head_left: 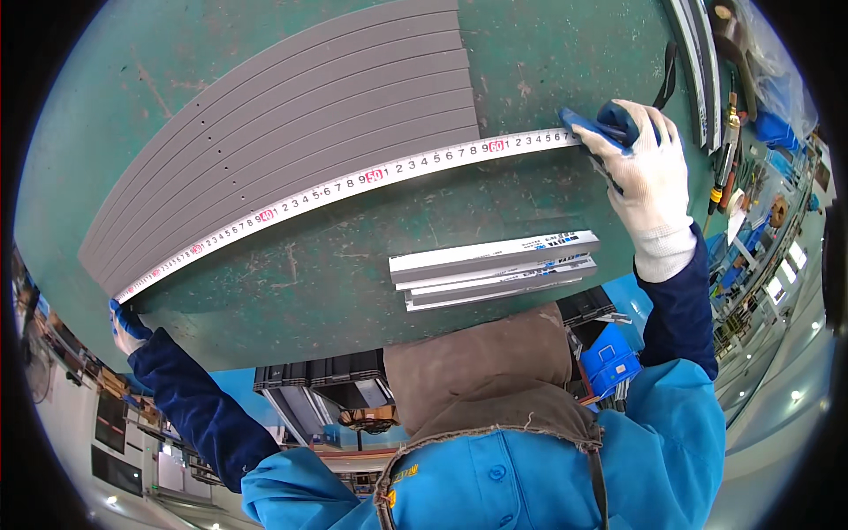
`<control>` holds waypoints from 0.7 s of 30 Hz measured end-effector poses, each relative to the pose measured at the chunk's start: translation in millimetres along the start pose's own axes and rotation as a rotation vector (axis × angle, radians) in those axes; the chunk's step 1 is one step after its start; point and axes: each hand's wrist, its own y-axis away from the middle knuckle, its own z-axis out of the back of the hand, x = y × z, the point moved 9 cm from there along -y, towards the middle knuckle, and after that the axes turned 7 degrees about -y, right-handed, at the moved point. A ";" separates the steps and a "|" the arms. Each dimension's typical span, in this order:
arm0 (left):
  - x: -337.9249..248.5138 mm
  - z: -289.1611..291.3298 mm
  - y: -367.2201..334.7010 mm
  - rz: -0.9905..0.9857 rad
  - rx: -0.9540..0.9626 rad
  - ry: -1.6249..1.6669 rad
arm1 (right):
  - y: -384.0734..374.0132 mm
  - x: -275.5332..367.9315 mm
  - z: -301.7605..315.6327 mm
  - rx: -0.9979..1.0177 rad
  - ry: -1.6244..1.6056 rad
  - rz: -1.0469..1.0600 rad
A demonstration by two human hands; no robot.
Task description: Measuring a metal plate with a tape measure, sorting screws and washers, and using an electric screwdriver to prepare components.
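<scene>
- Strips (300, 97), grey, lie side by side on the green table (309, 274), their left end reaching furthest left. Small dark marks (220, 152) run across them in a line. No clamp shows on them, so a sideways push from a glove or the tape could probably spread them.
- At the strips' near left corner, the gloved left hand (131, 331) meets the end of the tape (350, 185). Its grip looks narrow, but whether it pinches or presses I cannot tell. A slip there would likely let the end jump off the corner.
- Along the strips' near edge lies the tape, running on past their right end; whether it rests on the edge or just beside it is unclear. Slack could make it bow or twist away, and a hard pull from the right could drag it along.
- Nearer the person than the strips, and toward their right, the wrapped bars (495, 256) lie together, well apart from the tape. A sweep of the right sleeve (678, 309) might knock them.
- Right of the strips, the gloved right hand (649, 168) holds the tape in curled fingers; any case is hidden. Loosened fingers could let the tape spring or drop.
- Farther right of the strips stand out the pale rails (697, 84), beyond that hand.
</scene>
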 end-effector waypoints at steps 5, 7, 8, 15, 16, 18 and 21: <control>5.7 -0.1 -2.6 0.006 -0.024 -0.044 | -1.5 0.6 0.6 0.028 0.038 0.011; 13.5 2.7 -5.9 0.012 -0.033 -0.059 | -1.1 -1.3 -1.5 0.051 0.014 -0.003; 16.4 3.1 -4.5 0.015 -0.038 -0.065 | -1.1 -2.4 -2.6 0.063 0.002 -0.010; 31.3 3.3 -4.2 0.035 -0.071 -0.113 | -9.3 -2.9 0.2 0.095 0.064 0.016; 34.0 4.7 -12.3 0.037 -0.075 -0.120 | -9.5 -3.6 0.0 0.099 0.061 0.011; 40.6 5.1 -11.5 0.041 -0.083 -0.132 | -9.6 -4.9 -0.8 0.107 0.056 0.000; 47.8 0.8 -15.0 0.050 -0.094 -0.152 | -8.6 -5.6 -2.8 0.115 0.063 -0.009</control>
